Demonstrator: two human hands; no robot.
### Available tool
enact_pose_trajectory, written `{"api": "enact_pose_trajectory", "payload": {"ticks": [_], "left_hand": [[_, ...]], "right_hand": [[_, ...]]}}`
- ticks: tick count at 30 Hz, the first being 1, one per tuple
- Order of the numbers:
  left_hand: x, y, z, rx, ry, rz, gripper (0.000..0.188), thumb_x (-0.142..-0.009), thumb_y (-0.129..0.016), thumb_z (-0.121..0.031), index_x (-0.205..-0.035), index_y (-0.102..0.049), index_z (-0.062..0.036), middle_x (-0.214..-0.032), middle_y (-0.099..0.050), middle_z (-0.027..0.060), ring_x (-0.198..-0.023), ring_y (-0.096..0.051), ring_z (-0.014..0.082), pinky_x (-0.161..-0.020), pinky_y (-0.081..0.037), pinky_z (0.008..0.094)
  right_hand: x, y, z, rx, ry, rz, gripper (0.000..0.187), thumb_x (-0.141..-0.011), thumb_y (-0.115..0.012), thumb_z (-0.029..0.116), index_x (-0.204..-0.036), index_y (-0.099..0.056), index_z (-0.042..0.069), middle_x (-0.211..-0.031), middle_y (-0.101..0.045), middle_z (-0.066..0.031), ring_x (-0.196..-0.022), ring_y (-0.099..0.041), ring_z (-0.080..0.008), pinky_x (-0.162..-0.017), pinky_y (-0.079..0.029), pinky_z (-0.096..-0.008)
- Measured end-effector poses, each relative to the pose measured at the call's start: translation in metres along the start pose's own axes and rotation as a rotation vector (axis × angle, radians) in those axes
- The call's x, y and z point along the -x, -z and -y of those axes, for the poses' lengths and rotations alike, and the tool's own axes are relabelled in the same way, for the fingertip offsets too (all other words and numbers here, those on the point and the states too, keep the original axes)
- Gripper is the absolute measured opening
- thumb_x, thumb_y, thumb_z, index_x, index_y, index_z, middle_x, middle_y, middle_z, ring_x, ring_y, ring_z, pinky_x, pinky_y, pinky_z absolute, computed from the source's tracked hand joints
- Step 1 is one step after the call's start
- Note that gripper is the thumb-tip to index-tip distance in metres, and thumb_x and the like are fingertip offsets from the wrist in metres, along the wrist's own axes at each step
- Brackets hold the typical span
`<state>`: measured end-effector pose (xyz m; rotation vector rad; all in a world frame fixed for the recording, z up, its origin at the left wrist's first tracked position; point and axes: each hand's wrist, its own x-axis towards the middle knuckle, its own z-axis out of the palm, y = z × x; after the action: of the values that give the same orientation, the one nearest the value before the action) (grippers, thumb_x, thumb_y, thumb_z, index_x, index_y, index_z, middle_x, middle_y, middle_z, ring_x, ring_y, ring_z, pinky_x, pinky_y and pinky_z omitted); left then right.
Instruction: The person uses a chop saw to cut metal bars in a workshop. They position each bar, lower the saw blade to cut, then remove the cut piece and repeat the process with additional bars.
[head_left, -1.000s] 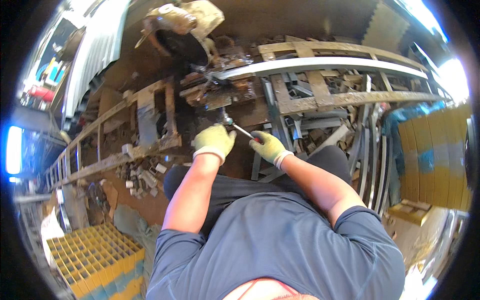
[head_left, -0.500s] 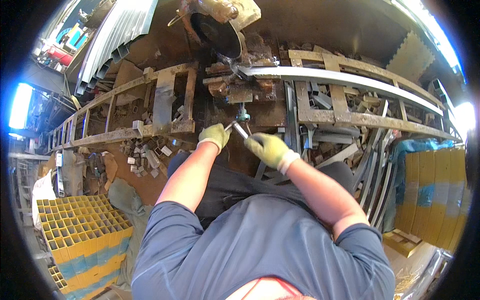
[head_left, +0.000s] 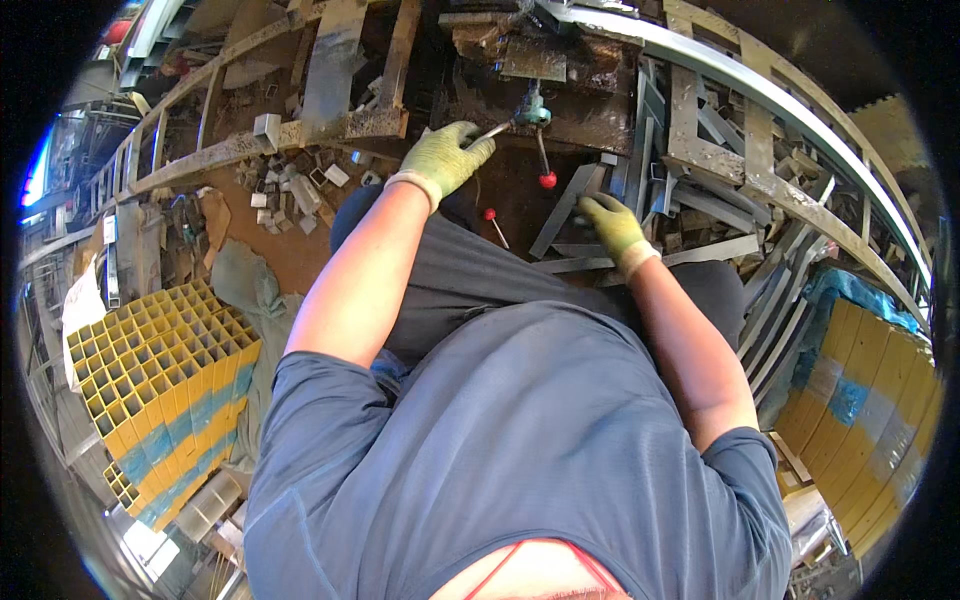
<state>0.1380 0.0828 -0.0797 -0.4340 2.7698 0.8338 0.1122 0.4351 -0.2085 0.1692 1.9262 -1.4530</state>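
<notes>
My left hand (head_left: 445, 162), in a yellow-green glove, closes round the end of a metal handle rod (head_left: 497, 130) that runs out from a green hub (head_left: 533, 108) at the front of the clamp. The rod's tip is hidden in that hand. A second handle with a red ball knob (head_left: 547, 180) points down from the same hub. Off to the right, my gloved right hand (head_left: 612, 228) hangs over metal offcuts, its fingers loosely bent and apart, with nothing seen in them. Below the hub shows another red knob (head_left: 490, 214) on a thin rod.
A long silver bar (head_left: 720, 65) runs from the clamp to the right along a rusty rack (head_left: 800, 195). Another rack (head_left: 210, 150) stands left, with cut tube pieces (head_left: 300, 195) beneath. Bundled yellow tubes (head_left: 160, 350) stand at lower left, and a taped yellow stack (head_left: 860, 400) at right.
My right hand has left the clamp handle area and moved to the right. My left hand stays by the hub. The view has tilted down, so the round saw blade is out of sight.
</notes>
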Motion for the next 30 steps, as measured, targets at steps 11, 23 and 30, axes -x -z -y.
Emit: {"api": "enact_pose_trajectory", "payload": {"ticks": [11,23,30], "left_hand": [[0.042,-0.021,-0.001,-0.586,-0.036,0.883,0.042,-0.102,-0.056,-0.027,-0.122,-0.085,-0.0044,-0.13,-0.08,0.023,-0.121,-0.077,0.0431,-0.107,-0.059,0.0506],[-0.053,-0.274,0.087,-1.025,-0.382,1.047,0.035,-0.107,-0.069,-0.029,-0.136,-0.084,-0.0159,-0.142,-0.08,0.0103,-0.131,-0.075,0.0346,-0.102,-0.057,0.0574],[-0.039,-0.314,0.149,-1.02,-0.538,0.823,0.024,-0.102,-0.068,-0.019,-0.114,-0.088,-0.0109,-0.117,-0.085,0.0077,-0.115,-0.079,0.0333,-0.097,-0.058,0.05]], "right_hand": [[-0.019,0.019,-0.041,0.109,-0.134,-0.014,0.071,-0.102,-0.074,0.045,-0.151,-0.065,-0.006,-0.144,-0.073,-0.0208,-0.133,-0.068,-0.0315,-0.114,-0.051,-0.0391],[0.008,0.009,-0.012,0.328,-0.13,0.177,0.07,-0.104,-0.068,0.051,-0.148,-0.067,-0.004,-0.147,-0.07,-0.0321,-0.141,-0.065,-0.0444,-0.121,-0.049,-0.0453],[0.013,0.002,0.024,0.315,-0.211,0.252,0.054,-0.105,-0.067,0.047,-0.137,-0.075,0.003,-0.132,-0.076,-0.0293,-0.128,-0.07,-0.0477,-0.111,-0.055,-0.0494]]}}
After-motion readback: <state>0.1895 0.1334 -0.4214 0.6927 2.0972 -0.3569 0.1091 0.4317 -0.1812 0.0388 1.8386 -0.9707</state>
